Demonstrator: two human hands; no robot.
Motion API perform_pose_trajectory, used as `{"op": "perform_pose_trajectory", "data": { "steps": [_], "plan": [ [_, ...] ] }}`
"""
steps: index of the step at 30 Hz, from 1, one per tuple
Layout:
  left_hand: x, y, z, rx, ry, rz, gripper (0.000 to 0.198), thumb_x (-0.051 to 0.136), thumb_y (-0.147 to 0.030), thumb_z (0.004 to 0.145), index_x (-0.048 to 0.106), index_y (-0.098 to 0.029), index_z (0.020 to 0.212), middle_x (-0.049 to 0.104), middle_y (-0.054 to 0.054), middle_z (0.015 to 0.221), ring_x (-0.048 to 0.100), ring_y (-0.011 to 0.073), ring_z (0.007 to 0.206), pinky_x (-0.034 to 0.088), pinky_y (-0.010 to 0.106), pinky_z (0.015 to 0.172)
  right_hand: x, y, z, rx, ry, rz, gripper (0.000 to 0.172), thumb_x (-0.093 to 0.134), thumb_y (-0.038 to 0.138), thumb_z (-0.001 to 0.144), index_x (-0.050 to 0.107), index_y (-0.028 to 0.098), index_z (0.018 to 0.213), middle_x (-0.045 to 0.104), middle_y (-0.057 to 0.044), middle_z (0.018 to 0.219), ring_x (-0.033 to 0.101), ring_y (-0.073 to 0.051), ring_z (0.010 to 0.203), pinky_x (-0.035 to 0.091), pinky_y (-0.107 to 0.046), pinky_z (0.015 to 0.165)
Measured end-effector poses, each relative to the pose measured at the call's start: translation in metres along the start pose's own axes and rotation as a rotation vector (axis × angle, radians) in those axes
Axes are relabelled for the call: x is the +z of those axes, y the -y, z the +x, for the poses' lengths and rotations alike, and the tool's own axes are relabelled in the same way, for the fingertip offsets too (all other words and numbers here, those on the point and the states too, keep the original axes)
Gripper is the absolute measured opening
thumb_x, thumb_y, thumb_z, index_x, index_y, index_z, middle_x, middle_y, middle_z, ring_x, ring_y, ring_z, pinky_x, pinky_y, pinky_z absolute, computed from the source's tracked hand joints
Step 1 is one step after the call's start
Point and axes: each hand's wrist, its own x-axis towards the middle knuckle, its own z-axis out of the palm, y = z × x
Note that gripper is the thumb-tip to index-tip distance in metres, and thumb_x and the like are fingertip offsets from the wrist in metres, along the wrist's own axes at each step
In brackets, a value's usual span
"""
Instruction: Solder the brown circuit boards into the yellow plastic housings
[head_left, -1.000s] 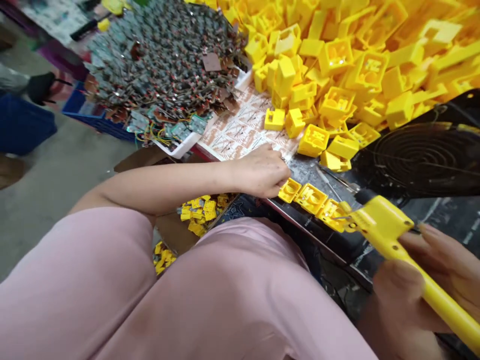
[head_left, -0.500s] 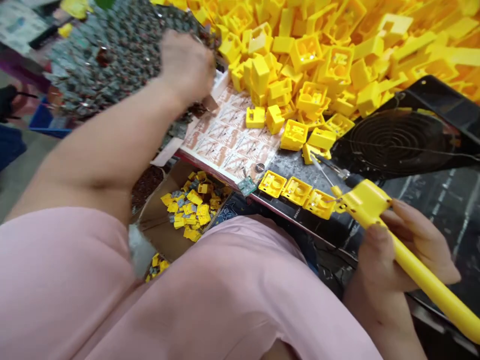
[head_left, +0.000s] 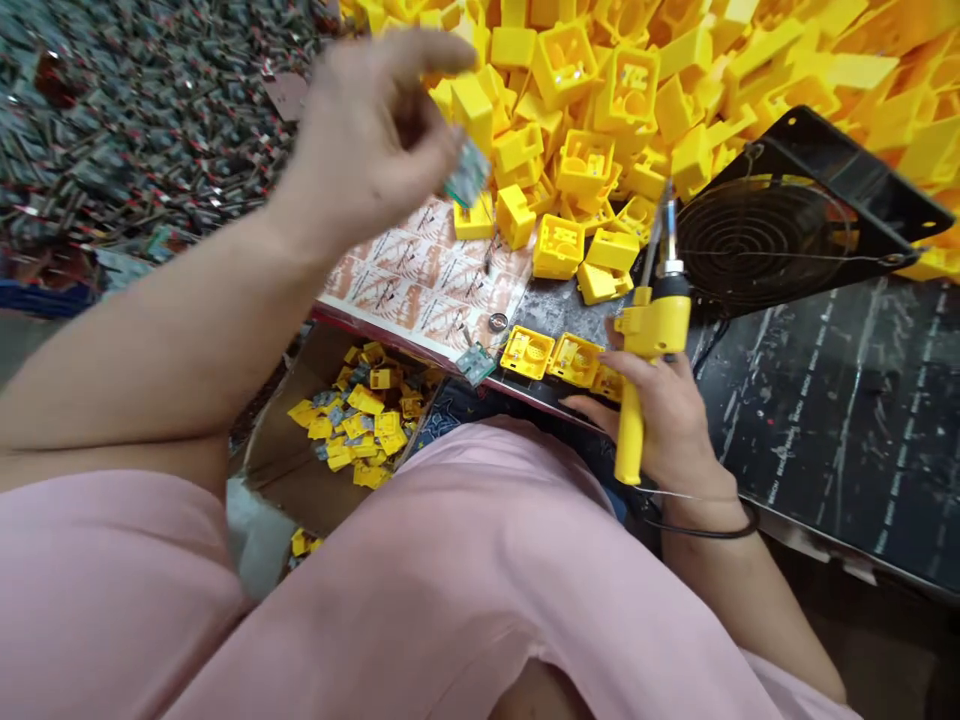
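The person's left hand (head_left: 367, 135) is raised near the top middle of the frame, and its fingertips pinch one small green circuit board (head_left: 466, 175), which is held tilted. The right hand (head_left: 660, 420), at lower right of centre, closes around a yellow plastic soldering iron (head_left: 651, 330). This iron stands upright, with its thin metal tip (head_left: 654, 235) pointing up and its long handle reaching below the fingers.

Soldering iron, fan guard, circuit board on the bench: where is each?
soldering iron (head_left: 651, 325), head view, yellow handle
fan guard (head_left: 765, 240), head view, wire grille
circuit board on the bench (head_left: 477, 365), head view, its face
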Motion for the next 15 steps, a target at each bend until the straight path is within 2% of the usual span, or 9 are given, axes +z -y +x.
{"op": "perform_pose_trajectory", "data": {
  "steps": [3, 6, 8, 11, 13, 15],
  "plan": [
    [0.028, -0.024, -0.017, -0.024, 0.021, -0.142, 0.035, 0.057, -0.031, 0.094, 0.075, -0.016, 0.119, 0.074, 0.002, 0.089, 0.054, 0.0081, 0.071, 0.047, 0.030, 0.068, 0.013, 0.008, 0.001, 0.021, -0.040, 0.000, 0.040, 0.076, 0.026, 0.092, 0.058, 0.025, 0.128, 0.078, -0.004, 0.103, 0.077, -0.021, 0.091, 0.060, -0.038, 0.096],
    [0.046, -0.023, -0.041, -0.038, 0.019, -0.176, 0.033, 0.055, -0.031, 0.093, 0.080, -0.015, 0.107, 0.078, 0.002, 0.086, 0.062, 0.0115, 0.070, 0.049, 0.031, 0.066, 0.017, 0.012, 0.000, 0.014, -0.061, 0.006, 0.042, 0.077, 0.025, 0.091, 0.059, 0.027, 0.129, 0.078, -0.001, 0.100, 0.077, -0.019, 0.089, 0.059, -0.038, 0.099],
    [0.050, -0.019, -0.060, -0.060, 0.101, -0.064, 0.036, 0.053, -0.034, 0.093, 0.081, -0.017, 0.107, 0.078, 0.003, 0.081, 0.066, 0.0146, 0.070, 0.049, 0.030, 0.067, 0.016, 0.010, -0.002, 0.006, -0.054, 0.015, 0.045, 0.081, 0.032, 0.089, 0.059, 0.026, 0.128, 0.079, -0.002, 0.103, 0.078, -0.021, 0.092, 0.057, -0.042, 0.104],
    [0.047, -0.017, -0.082, -0.037, 0.263, 0.302, 0.039, 0.050, -0.041, 0.096, 0.082, -0.022, 0.106, 0.078, 0.003, 0.082, 0.071, 0.0193, 0.078, 0.049, 0.031, 0.073, 0.009, 0.007, -0.008, 0.009, -0.099, 0.018, 0.052, 0.086, 0.034, 0.084, 0.060, 0.023, 0.127, 0.079, -0.008, 0.116, 0.078, -0.026, 0.102, 0.059, -0.045, 0.104],
    [0.043, -0.019, -0.087, 0.025, 0.283, 0.455, 0.041, 0.048, -0.046, 0.099, 0.082, -0.024, 0.106, 0.077, 0.006, 0.091, 0.072, 0.0228, 0.086, 0.050, 0.034, 0.079, 0.002, 0.006, -0.010, 0.014, -0.169, 0.022, 0.052, 0.087, 0.023, 0.082, 0.062, 0.023, 0.127, 0.080, -0.006, 0.113, 0.079, -0.025, 0.098, 0.063, -0.041, 0.096],
    [0.041, -0.023, -0.082, 0.108, 0.275, 0.461, 0.042, 0.048, -0.046, 0.099, 0.081, -0.023, 0.112, 0.076, 0.008, 0.104, 0.071, 0.0261, 0.097, 0.051, 0.037, 0.087, -0.007, 0.009, -0.010, 0.038, -0.211, 0.030, 0.046, 0.085, 0.016, 0.082, 0.064, 0.025, 0.122, 0.081, 0.000, 0.097, 0.078, -0.020, 0.079, 0.064, -0.034, 0.080]
  ]
}}
